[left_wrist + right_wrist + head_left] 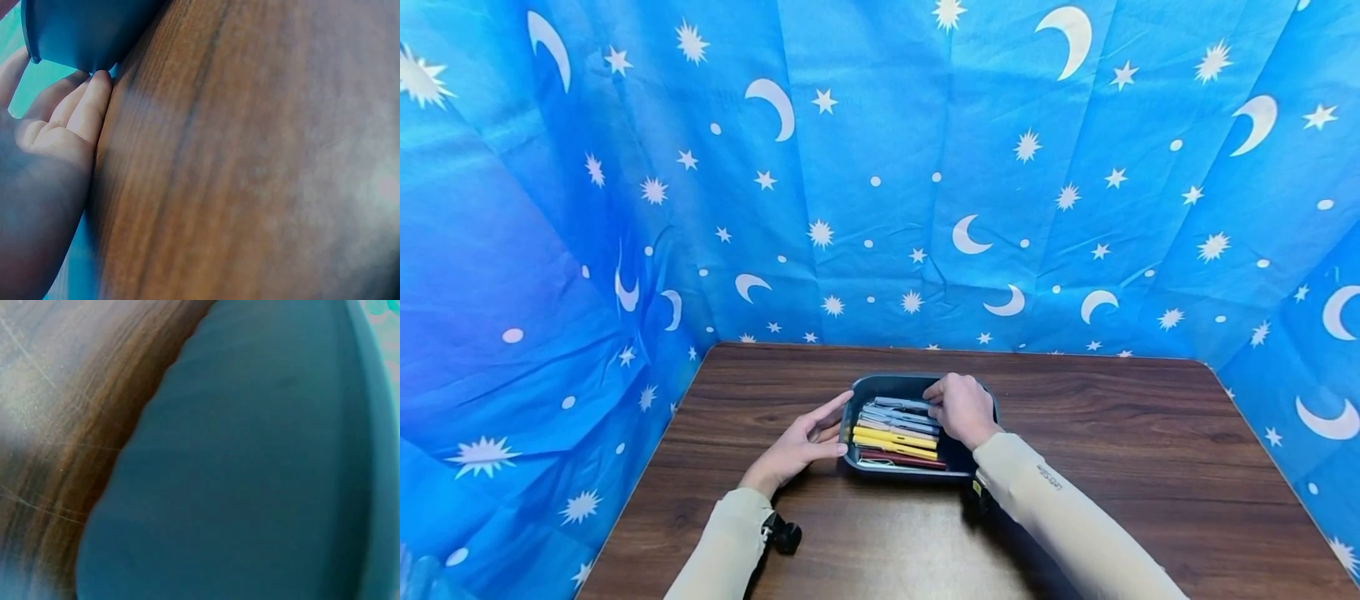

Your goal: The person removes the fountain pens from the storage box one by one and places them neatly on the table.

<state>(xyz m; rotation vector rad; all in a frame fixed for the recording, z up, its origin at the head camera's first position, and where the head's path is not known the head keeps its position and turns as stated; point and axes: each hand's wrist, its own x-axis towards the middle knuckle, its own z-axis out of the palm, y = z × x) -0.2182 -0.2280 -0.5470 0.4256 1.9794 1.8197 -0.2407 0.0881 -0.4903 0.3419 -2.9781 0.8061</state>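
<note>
A dark blue-grey tray (958,454) with raised walls stands on the table, and its outer wall (237,462) fills most of the right wrist view. Inside lies a row of pens: light blue-grey ones at the back, yellow pens (895,437) in the middle, a dark red pen (902,459) near the front. My left hand (797,450) touches the tray's left side, fingers extended; its fingertips (100,81) meet the tray's underside in the left wrist view. Over the tray's back right, my right hand (962,408) pinches the end of the rearmost light blue-grey pen (898,403), fingertips partly hidden.
The brown wood-grain table (1112,442) extends around the tray on all sides. A blue cloth (880,167) with white moons and stars hangs behind and beside the table. A black wrist camera (786,535) sits at the left sleeve.
</note>
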